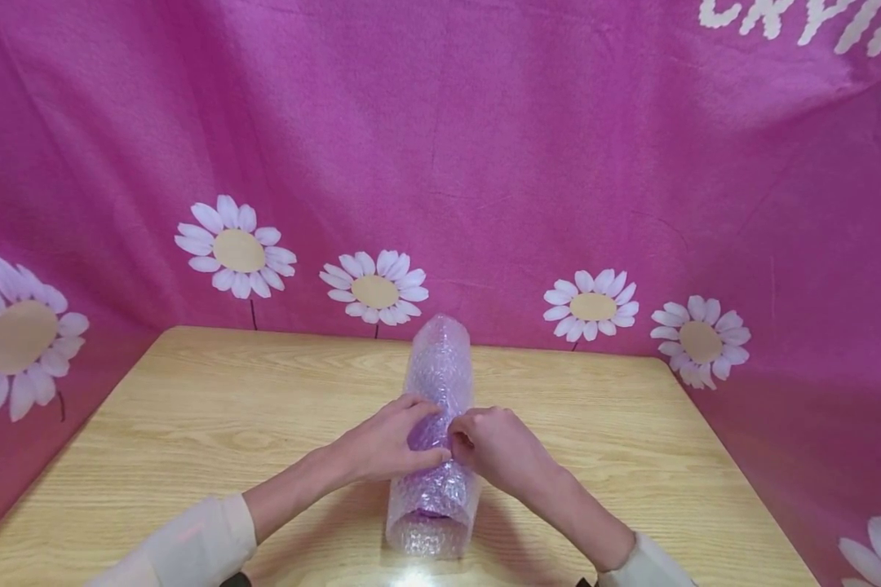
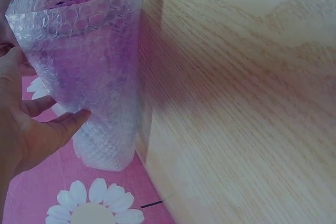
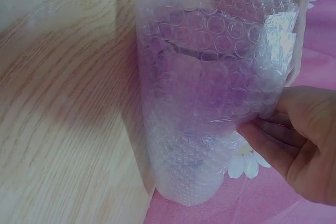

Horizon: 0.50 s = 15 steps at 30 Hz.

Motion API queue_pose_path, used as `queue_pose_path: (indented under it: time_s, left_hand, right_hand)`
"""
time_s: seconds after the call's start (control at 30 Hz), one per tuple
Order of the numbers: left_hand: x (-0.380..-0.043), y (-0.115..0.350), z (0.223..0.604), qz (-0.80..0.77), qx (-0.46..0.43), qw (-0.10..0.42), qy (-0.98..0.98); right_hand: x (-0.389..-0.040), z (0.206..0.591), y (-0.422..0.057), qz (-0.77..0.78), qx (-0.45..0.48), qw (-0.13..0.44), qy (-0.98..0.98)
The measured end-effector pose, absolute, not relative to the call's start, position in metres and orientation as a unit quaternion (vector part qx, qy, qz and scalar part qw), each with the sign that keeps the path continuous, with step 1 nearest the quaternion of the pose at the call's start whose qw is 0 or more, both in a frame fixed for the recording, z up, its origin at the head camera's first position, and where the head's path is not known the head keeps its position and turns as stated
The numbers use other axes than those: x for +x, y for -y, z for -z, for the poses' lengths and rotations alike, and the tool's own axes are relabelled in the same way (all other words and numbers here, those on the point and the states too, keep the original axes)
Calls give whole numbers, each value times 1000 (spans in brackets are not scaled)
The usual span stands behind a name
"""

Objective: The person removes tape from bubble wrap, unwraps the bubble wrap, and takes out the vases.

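Note:
A long roll of clear bubble wrap lies on the table, pointing away from me. Inside it shows something purple with a dark round rim, blurred by the wrap, so its kind is unclear. My left hand rests on the roll's left and top side, thumb and fingers spread. On the right side my right hand pinches the wrap near its top edge between thumb and fingers, the other fingers curled. The near end of the wrap stands open beyond the purple thing's rim.
The roll lies on a light wooden table. A pink cloth printed with white daisies hangs behind the table and along both sides.

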State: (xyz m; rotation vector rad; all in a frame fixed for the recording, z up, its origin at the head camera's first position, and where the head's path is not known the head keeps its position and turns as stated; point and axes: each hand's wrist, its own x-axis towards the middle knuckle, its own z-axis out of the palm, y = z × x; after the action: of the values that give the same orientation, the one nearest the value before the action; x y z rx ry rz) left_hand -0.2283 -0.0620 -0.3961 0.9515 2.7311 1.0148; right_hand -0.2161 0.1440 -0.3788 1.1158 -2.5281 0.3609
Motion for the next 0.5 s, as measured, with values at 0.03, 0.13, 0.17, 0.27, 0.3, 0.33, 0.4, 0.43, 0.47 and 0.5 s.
queue_pose_path:
  time_s: [0.03,0.13,0.17,0.27,0.3,0.33,0.4,0.43,0.47,0.5]
  left_hand:
    - [-228,62,396,-331,310,39,-890]
    - [-228,62,395,-331,308,39,-891]
    - [-228,62,395,-332,308,39,-891]
    - [-227,62,395,-332,306,40,-891]
    - [-227,62,395,-332,305,40,-892]
    - [-227,62,395,-333,305,41,-892]
    - [-227,61,395,-333,304,43,-891]
    - [-227,61,395,-333,305,43,-891]
    - [-227,61,395,-333,305,43,-891]
    - [-228,61,395,-333,305,44,-891]
  right_hand:
    - [-216,379,-144,-132,393,178,892]
    - [-215,379,-144,-144,388,179,893]
    - [-215,379,-144,-147,385,178,893]
    - [-214,380,-144,-154,379,176,895]
    - [-214,380,-143,-155,377,176,896]
    - [-214,380,-143,-156,375,176,897]
    - [-213,381,-143,-158,373,177,897]
    - [-213,381,-143,-159,372,178,897]
    - [-213,381,-143,-161,371,179,897]
    - [-213,382,-143,-162,370,181,897]
